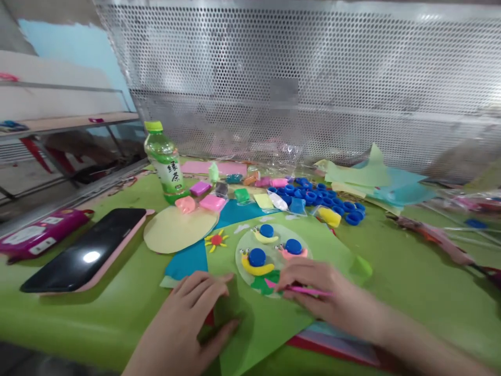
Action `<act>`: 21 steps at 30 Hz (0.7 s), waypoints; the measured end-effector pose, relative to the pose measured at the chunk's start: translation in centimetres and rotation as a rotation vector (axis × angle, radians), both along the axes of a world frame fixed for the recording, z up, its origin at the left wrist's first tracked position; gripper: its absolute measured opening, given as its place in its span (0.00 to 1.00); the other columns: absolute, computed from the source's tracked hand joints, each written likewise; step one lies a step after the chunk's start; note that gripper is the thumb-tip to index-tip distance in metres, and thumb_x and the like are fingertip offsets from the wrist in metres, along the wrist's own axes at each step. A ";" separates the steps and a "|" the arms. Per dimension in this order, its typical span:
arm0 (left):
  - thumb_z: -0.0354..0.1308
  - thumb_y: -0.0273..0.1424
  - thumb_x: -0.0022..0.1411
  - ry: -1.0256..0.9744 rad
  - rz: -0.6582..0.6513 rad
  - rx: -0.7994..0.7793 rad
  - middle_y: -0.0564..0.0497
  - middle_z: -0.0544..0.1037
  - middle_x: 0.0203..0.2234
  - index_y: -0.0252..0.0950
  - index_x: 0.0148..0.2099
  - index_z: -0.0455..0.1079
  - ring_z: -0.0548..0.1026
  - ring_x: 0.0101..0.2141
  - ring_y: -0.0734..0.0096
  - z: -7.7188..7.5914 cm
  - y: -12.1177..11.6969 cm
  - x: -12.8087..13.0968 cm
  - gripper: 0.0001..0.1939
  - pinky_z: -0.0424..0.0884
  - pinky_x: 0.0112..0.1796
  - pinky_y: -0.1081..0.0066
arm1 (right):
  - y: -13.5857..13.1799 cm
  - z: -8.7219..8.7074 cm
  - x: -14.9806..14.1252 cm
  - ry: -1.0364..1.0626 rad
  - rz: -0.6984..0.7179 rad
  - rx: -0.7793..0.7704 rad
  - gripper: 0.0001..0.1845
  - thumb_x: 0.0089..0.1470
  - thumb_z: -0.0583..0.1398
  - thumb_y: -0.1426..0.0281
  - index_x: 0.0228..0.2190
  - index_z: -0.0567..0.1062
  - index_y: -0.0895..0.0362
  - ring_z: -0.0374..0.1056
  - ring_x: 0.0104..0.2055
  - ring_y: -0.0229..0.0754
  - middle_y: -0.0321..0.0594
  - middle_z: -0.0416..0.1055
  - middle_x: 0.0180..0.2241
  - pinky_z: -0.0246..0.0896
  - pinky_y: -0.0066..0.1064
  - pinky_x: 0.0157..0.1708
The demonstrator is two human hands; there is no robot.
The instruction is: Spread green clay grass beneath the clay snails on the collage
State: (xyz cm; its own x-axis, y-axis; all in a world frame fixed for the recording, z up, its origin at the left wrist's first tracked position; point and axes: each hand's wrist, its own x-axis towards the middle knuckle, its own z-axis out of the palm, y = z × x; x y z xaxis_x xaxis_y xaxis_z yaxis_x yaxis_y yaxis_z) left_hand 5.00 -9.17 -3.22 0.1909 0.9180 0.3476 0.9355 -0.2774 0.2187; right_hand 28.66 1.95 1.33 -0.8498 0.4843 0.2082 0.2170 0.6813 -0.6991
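Bare hands come in from the bottom edge over a glossy green counter [415, 277]. The left hand [188, 318] holds nothing; its fingers are loosely curved and spread, the thumb well apart from them, at the left edge of a light green sheet [250, 334]. The right hand [324, 292] has its fingers pinching a slim pink tool [313, 291], its pointed end at the green clay [261, 283] low on a pale paper disc [285, 233]; whether it touches the clay is unclear.

On the disc sit three clay snails with blue shells: a yellow snail [256, 261], a pink snail [293, 248] and a pale yellow snail [266, 232]. A red-and-yellow clay sun [216, 240] lies left of the disc, near a cream paper oval [180, 230].

At the left of the counter lie a dark-screened phone [90, 250] and a purple packet [43, 235]. Behind the oval an upright green-capped bottle [166, 167] stands beside colourful clay packs [212, 202], with blue rings [313, 197] and loose paper sheets [360, 177] further right.

A perforated metal screen [313, 62] closes off the back. Beyond its left side are shelves [74, 122] and a wall [74, 47] painted partly light blue.
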 end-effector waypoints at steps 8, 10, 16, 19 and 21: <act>0.58 0.38 0.55 0.096 -0.017 0.080 0.55 0.75 0.42 0.40 0.44 0.61 0.68 0.42 0.67 -0.2 0.4 -0.1 0.16 0.69 0.40 0.69 | -1.8 -2.1 -0.3 -0.060 0.081 0.463 0.20 0.64 0.43 0.70 0.34 0.72 0.60 0.65 0.31 0.41 0.44 0.70 0.30 0.64 0.32 0.32; 0.58 0.37 0.54 0.095 -0.026 0.113 0.55 0.76 0.41 0.39 0.44 0.62 0.68 0.41 0.67 -0.1 0.4 -0.1 0.16 0.69 0.39 0.69 | -1.9 -2.2 -0.5 -0.034 0.061 0.520 0.21 0.64 0.41 0.72 0.34 0.72 0.60 0.65 0.30 0.41 0.43 0.69 0.28 0.64 0.31 0.30; 0.58 0.35 0.51 0.121 -0.070 0.127 0.53 0.75 0.43 0.39 0.44 0.64 0.69 0.40 0.66 0.1 0.5 -0.2 0.17 0.70 0.37 0.69 | -2.3 -1.3 -0.7 -0.185 0.087 0.569 0.20 0.60 0.43 0.79 0.35 0.74 0.59 0.68 0.32 0.41 0.43 0.72 0.31 0.66 0.29 0.32; 0.57 0.39 0.54 0.172 -0.095 0.117 0.55 0.75 0.44 0.40 0.52 0.63 0.69 0.41 0.66 0.2 0.7 -0.3 0.23 0.70 0.38 0.68 | -2.3 -1.0 -1.0 -0.169 0.079 0.599 0.19 0.60 0.44 0.78 0.35 0.74 0.59 0.69 0.33 0.42 0.43 0.74 0.32 0.67 0.29 0.33; 0.56 0.39 0.55 0.201 -0.108 0.110 0.56 0.75 0.44 0.42 0.54 0.62 0.69 0.41 0.66 0.4 0.8 -0.4 0.24 0.70 0.39 0.67 | -2.3 -1.1 -1.2 -0.139 0.066 0.612 0.20 0.60 0.44 0.78 0.35 0.75 0.59 0.70 0.33 0.41 0.43 0.75 0.32 0.68 0.29 0.34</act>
State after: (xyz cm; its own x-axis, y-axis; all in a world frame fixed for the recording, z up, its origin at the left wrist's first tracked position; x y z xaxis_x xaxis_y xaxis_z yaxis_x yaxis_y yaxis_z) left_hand 4.65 -8.39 -2.86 0.3615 0.8472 0.3893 0.9207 -0.3902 -0.0056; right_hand 27.46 -0.31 0.27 -0.9129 0.2577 0.3165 0.2215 0.9641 -0.1463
